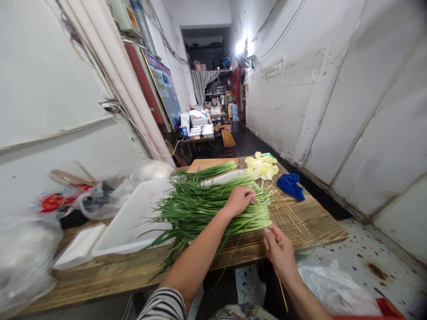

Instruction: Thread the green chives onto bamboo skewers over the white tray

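Lower centre of the frame, our garlic chives (196, 204) should handle light, limp and bruisable, best held by pale stems (262, 218); our right hand (279, 250) pinches a bamboo skewer (283, 294), our left hand's (239, 201) grip we cannot tell.

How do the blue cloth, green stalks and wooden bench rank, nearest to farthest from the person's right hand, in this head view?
1. Green stalks: pale ends beside the right hand.
2. Blue cloth: back right on the table.
3. Wooden bench: beyond the table.
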Demonstrator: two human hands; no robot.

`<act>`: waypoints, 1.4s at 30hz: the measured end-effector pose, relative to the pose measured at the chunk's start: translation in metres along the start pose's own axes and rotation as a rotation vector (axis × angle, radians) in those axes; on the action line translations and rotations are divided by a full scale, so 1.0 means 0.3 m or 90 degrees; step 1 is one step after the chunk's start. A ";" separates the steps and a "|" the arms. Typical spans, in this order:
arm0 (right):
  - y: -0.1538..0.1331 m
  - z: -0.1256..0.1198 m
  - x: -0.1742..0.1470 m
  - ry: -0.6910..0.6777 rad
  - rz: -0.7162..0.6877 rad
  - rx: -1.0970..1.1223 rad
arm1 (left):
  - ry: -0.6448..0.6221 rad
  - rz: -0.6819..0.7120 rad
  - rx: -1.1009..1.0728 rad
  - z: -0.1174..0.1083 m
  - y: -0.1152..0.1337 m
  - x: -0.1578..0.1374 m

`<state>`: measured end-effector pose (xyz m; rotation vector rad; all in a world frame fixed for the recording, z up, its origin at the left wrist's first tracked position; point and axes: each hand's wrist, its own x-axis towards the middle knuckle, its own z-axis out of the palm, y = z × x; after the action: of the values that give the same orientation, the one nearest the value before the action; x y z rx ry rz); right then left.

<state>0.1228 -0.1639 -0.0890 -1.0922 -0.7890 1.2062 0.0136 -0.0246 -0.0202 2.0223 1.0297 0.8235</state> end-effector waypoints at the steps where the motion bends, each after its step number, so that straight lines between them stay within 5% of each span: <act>1: 0.000 0.000 0.001 0.001 -0.003 -0.002 | -0.003 0.003 0.001 -0.001 0.000 0.000; 31: 0.018 0.003 0.007 0.002 -0.037 -0.006 | -0.054 0.029 0.115 -0.002 0.006 -0.008; 37: 0.035 0.001 0.008 0.000 -0.069 -0.022 | -0.129 0.134 0.200 -0.042 0.040 -0.036; 42: 0.072 -0.005 -0.018 0.012 -0.080 -0.034 | -0.051 0.139 0.307 -0.071 0.059 0.001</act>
<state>0.1162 -0.1695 -0.1094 -1.0797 -0.8661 1.0738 0.0042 -0.0254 0.0059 2.5909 1.0462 0.6359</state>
